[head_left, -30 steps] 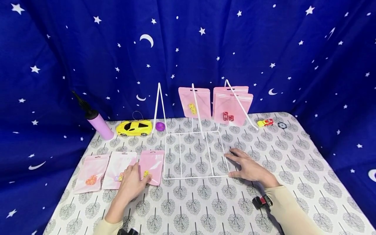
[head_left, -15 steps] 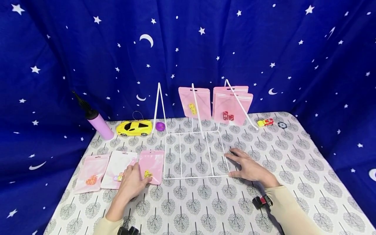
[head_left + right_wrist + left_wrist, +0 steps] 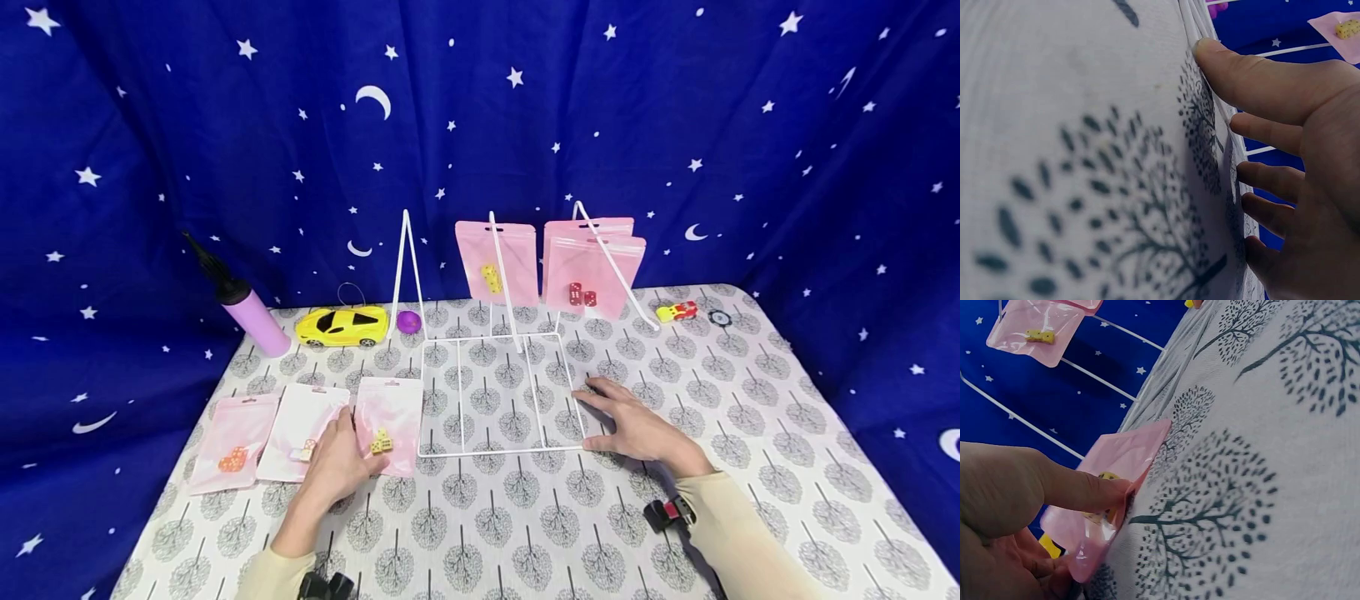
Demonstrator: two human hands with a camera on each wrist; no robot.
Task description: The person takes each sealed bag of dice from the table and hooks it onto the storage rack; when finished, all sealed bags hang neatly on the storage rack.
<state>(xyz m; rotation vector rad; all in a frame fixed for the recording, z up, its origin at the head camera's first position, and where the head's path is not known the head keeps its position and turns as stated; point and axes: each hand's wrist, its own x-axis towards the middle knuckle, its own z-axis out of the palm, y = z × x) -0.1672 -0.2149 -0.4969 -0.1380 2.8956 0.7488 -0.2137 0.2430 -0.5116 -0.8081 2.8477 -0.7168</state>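
My left hand [image 3: 337, 467] pinches a pink zip bag [image 3: 1125, 450] by its near left part, thumb on the front beside the yellow dice [image 3: 381, 442] inside it. In the left wrist view the bag stands tilted, one edge close over the cloth, and the other fingertips are partly hidden behind it. To the left lie a whitish-pink zip bag [image 3: 288, 425] and a pink zip bag with orange dice [image 3: 225, 433]. My right hand [image 3: 630, 421] lies with fingers spread at the right side of a white wire rack [image 3: 502, 452], thumb near its front corner.
On the rack's upright arms hang a pink bag with yellow dice [image 3: 480, 250] and two overlapping pink bags [image 3: 615, 275], the front one with red dice. Behind are a purple pump [image 3: 258, 323], a yellow toy car [image 3: 342, 327], a purple ball [image 3: 408, 322] and a small red-yellow toy [image 3: 677, 312].
The pinched bag has shifted slightly away from the person, and its surface now catches paler light. The left hand has barely moved; the right hand stays at the rack.
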